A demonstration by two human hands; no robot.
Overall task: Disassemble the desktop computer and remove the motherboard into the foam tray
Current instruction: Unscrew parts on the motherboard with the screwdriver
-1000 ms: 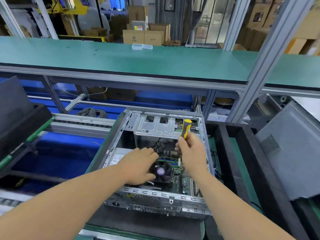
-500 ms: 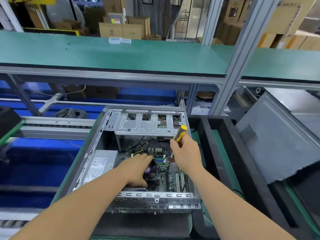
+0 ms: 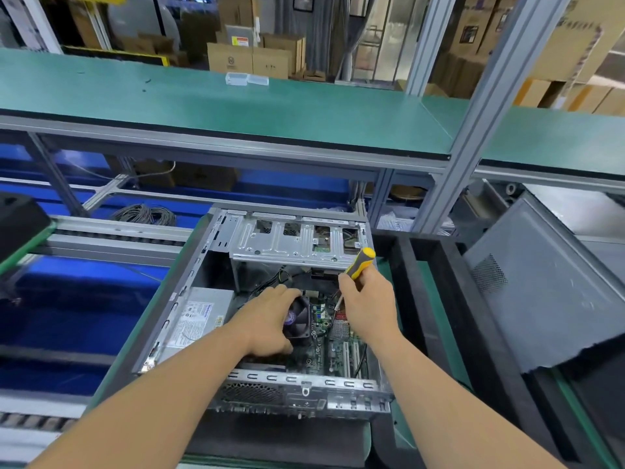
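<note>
An open desktop computer case (image 3: 297, 397) lies on its side in front of me. Inside it the green motherboard (image 3: 338, 346) shows at the right. My left hand (image 3: 270, 319) rests over the black CPU fan (image 3: 299, 319), fingers curled around it. My right hand (image 3: 367, 302) grips a yellow and black screwdriver (image 3: 362, 262), handle up, its tip pointing down at the board beside the fan. A grey power supply (image 3: 198, 319) fills the case's left side. The silver drive cage (image 3: 294, 242) spans the far end.
A grey side panel (image 3: 541, 286) leans at the right over black foam trays (image 3: 439, 299). A green shelf (image 3: 236, 106) runs across above the bench. An aluminium post (image 3: 473, 130) stands right of the case. Coiled cable (image 3: 145, 213) lies behind the conveyor rails at left.
My view has shifted left, so the case sits more central. The screwdriver has tilted right and come down toward the board. My left hand stays on the fan.
</note>
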